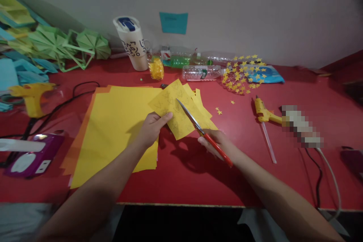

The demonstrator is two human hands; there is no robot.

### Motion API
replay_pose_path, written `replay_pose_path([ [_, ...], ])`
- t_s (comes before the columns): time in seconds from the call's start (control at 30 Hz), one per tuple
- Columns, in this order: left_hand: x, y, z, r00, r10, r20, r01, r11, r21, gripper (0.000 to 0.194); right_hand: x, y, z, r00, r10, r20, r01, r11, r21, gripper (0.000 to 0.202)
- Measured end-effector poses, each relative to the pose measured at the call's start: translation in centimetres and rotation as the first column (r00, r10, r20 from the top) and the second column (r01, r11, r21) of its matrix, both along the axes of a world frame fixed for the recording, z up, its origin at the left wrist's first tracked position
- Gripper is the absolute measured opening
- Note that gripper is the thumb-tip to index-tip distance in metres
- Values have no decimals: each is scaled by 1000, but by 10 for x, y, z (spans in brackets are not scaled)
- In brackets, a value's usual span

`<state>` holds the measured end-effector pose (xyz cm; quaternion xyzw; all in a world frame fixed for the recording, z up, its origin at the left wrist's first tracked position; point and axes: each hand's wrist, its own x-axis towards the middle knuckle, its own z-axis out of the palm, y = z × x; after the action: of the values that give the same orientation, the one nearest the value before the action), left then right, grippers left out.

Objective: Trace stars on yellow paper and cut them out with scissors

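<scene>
My left hand [153,127] pinches the lower left edge of a yellow paper piece [177,123] with star outlines drawn on it, thumb on top. My right hand [217,143] is closed round the red-handled scissors [217,147]. Their blades point up and to the left and lie over the drawn paper; whether they are parted is hard to tell. Large yellow sheets [121,121] lie under and left of my left hand, over orange sheets [72,159]. More yellow paper strips [198,98] are behind the drawn piece. Small cut stars [219,111] rest right of it.
Behind stand a white tumbler [137,51] and a small container of yellow pieces [156,69], near plastic bottles [202,72]. Many stars [242,75] cluster at the back right. Glue guns [263,111] lie at both sides, with cables. Folded paper [53,43] fills the back left.
</scene>
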<state>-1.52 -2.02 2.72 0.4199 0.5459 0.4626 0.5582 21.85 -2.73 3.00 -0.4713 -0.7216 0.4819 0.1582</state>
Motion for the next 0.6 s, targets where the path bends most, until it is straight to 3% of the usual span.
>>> replay_pose_path([
  [0.37, 0, 0, -1, 998, -69, 9, 69, 997, -25, 42, -2, 0, 4, 1000, 5, -4, -5, 1000, -25, 54],
  [0.6, 5, -2, 8, 998, -68, -14, 68, 997, -46, 36, -1, 0, 8, 997, 31, 64, -34, 999, 38, 53],
])
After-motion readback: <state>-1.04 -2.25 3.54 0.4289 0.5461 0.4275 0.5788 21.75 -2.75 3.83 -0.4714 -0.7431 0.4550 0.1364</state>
